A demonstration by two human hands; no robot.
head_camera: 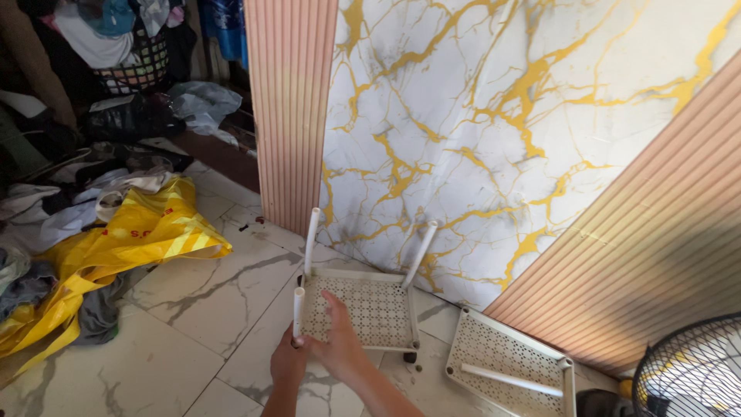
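Your two hands, the right hand spread on the near rim and the left hand pinching a near white post, steady the perforated cream shelf tray on the marble floor tiles by the gold-veined wall panel.

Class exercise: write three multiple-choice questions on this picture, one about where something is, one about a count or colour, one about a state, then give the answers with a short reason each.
1. Where does the second shelf tray lie?
A. On the floor by the ribbed panel
B. On the yellow bag
C. Up on the fan

2. How many white tubes stand up from the held shelf tray?
A. One
B. Three
C. Six

3. What is the left hand doing?
A. Hanging free
B. Gripping a near tube
C. Touching the wall

Answers: 1 A, it rests on tiles below the panel. 2 B, three tubes show. 3 B, fingers wrap the tube's base, while the right hand touches the tray.
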